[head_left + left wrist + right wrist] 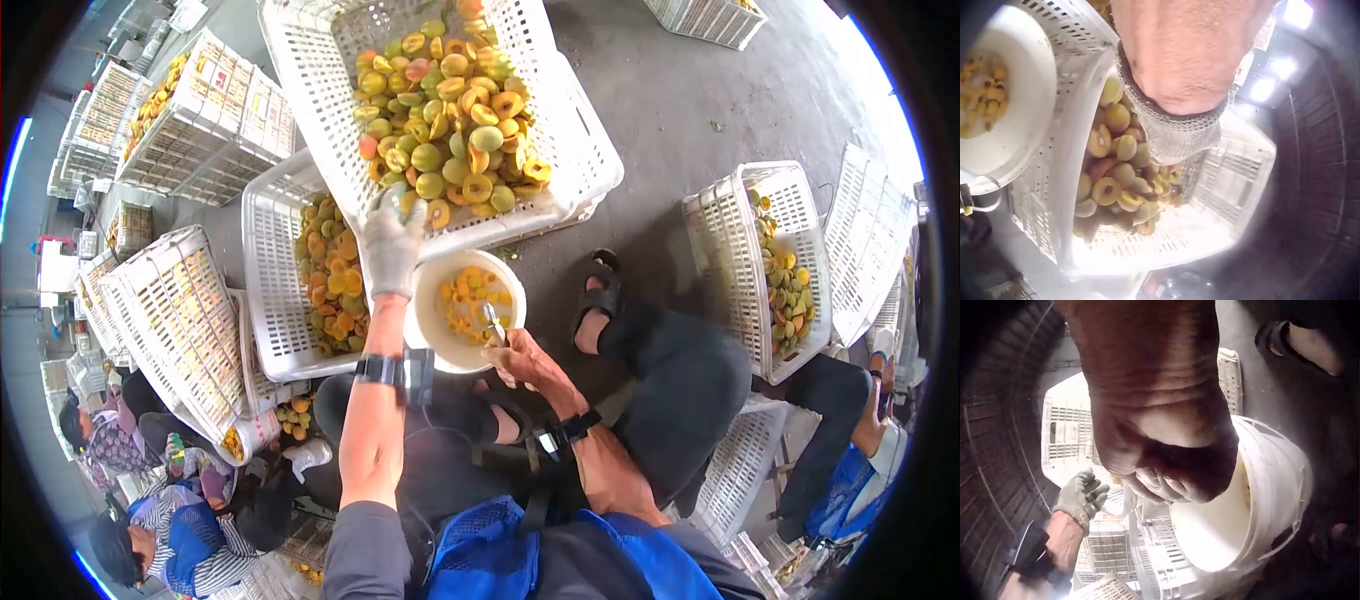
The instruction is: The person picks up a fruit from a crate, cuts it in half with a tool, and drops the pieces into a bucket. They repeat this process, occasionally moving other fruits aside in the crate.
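My left hand point(393, 245), in a pale knit glove, reaches over the near corner of a white crate point(315, 120). Its loosely bent fingers are beside the yellow-green stone fruit point(428, 158), many cut in halves. The right wrist view shows the gloved hand point(1079, 499) with nothing visible in its grasp. My bare right hand point(520, 360) grips a short silver metal tool point(492, 318), tip up, above the near right rim of a white bucket point(420, 310). Small yellow pieces point(462, 300) lie inside the bucket. In the right wrist view, the fingers are curled and the tool is hidden.
Left of the bucket stands another white crate point(262, 290) of fruit point(330, 270). More crates are stacked at the far left, and one point(720, 250) stands to the right. My sandalled foot point(597, 300) is right of the bucket. Other people sit at the lower left and far right.
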`<action>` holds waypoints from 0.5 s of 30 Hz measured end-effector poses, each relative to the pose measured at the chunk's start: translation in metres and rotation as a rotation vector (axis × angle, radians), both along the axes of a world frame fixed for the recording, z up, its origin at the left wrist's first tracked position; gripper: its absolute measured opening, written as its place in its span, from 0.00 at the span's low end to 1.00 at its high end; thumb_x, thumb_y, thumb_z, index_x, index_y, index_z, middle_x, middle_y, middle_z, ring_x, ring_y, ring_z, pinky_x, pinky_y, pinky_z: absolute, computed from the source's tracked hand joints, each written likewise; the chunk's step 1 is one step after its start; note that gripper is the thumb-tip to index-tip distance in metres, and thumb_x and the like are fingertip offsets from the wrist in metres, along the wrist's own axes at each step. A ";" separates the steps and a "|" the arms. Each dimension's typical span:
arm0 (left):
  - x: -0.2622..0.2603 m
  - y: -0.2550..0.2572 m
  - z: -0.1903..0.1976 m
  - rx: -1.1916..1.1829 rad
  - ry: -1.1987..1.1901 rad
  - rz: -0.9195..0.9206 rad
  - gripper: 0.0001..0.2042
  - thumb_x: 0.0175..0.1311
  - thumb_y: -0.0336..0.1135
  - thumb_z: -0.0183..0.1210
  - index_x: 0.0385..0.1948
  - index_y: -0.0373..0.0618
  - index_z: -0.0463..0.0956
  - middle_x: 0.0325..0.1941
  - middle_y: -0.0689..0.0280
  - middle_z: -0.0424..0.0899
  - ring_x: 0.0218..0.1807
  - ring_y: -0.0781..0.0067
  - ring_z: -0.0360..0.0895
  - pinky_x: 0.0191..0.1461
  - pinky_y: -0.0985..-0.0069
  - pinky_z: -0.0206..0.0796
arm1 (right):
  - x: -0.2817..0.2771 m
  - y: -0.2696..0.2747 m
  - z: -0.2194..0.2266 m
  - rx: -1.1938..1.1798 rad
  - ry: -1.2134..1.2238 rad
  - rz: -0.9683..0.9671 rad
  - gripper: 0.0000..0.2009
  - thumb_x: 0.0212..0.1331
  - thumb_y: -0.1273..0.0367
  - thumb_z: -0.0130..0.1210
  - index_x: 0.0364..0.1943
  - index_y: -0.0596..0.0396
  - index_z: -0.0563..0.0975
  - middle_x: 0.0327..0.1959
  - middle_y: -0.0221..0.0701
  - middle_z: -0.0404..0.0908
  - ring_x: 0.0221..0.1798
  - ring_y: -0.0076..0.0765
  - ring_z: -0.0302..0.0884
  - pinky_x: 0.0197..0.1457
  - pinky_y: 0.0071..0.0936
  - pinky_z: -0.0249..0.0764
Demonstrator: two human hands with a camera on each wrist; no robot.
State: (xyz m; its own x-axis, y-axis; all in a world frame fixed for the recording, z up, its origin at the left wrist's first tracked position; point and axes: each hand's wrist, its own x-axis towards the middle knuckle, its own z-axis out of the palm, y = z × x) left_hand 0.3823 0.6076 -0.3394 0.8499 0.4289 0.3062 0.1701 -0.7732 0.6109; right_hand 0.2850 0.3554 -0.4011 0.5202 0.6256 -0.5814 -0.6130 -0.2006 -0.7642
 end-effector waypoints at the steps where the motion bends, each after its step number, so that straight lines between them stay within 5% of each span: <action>1: 0.012 -0.001 -0.012 0.061 0.008 -0.033 0.21 0.63 0.40 0.65 0.55 0.40 0.78 0.60 0.50 0.79 0.57 0.52 0.79 0.62 0.62 0.70 | 0.000 -0.004 0.000 -0.026 0.005 0.001 0.15 0.60 0.60 0.57 0.25 0.58 0.76 0.14 0.26 0.71 0.13 0.20 0.65 0.14 0.23 0.55; 5: 0.048 0.000 -0.033 0.230 0.261 -0.084 0.25 0.59 0.36 0.65 0.59 0.39 0.76 0.64 0.51 0.76 0.63 0.47 0.74 0.66 0.60 0.68 | -0.001 -0.004 -0.016 -0.006 0.026 -0.088 0.15 0.61 0.61 0.57 0.23 0.58 0.74 0.13 0.25 0.70 0.13 0.20 0.64 0.15 0.23 0.55; 8: 0.054 0.007 -0.032 0.294 0.265 -0.146 0.24 0.59 0.34 0.65 0.60 0.43 0.76 0.60 0.54 0.80 0.55 0.55 0.81 0.59 0.64 0.73 | 0.007 -0.002 -0.002 0.025 0.029 -0.096 0.14 0.62 0.64 0.56 0.23 0.58 0.74 0.13 0.24 0.69 0.13 0.19 0.64 0.15 0.23 0.56; 11: 0.047 0.013 -0.018 -0.379 0.203 -0.137 0.23 0.63 0.36 0.66 0.59 0.38 0.77 0.58 0.55 0.83 0.57 0.62 0.81 0.63 0.66 0.70 | 0.010 -0.002 -0.002 0.081 0.001 -0.106 0.13 0.64 0.66 0.55 0.25 0.60 0.76 0.14 0.24 0.69 0.14 0.20 0.64 0.17 0.24 0.58; 14: 0.033 0.019 -0.032 -1.001 -0.028 0.006 0.20 0.66 0.38 0.66 0.58 0.43 0.79 0.40 0.63 0.89 0.36 0.63 0.84 0.46 0.69 0.78 | 0.021 0.003 0.011 -0.009 -0.074 -0.159 0.14 0.64 0.65 0.54 0.26 0.63 0.77 0.16 0.26 0.71 0.14 0.21 0.65 0.17 0.25 0.59; 15: 0.021 0.021 -0.027 -1.137 0.029 0.024 0.24 0.63 0.43 0.69 0.59 0.46 0.79 0.49 0.62 0.88 0.42 0.62 0.86 0.53 0.68 0.78 | 0.028 0.006 0.013 -0.130 -0.116 -0.118 0.15 0.64 0.64 0.55 0.29 0.66 0.78 0.18 0.33 0.77 0.17 0.28 0.71 0.20 0.33 0.65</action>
State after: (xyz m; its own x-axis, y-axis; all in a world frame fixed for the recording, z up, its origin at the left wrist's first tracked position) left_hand 0.4037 0.6285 -0.3663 0.8380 0.4619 -0.2904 0.2031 0.2300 0.9518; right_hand 0.3126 0.3609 -0.3877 0.6535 0.4798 -0.5854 -0.5474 -0.2346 -0.8033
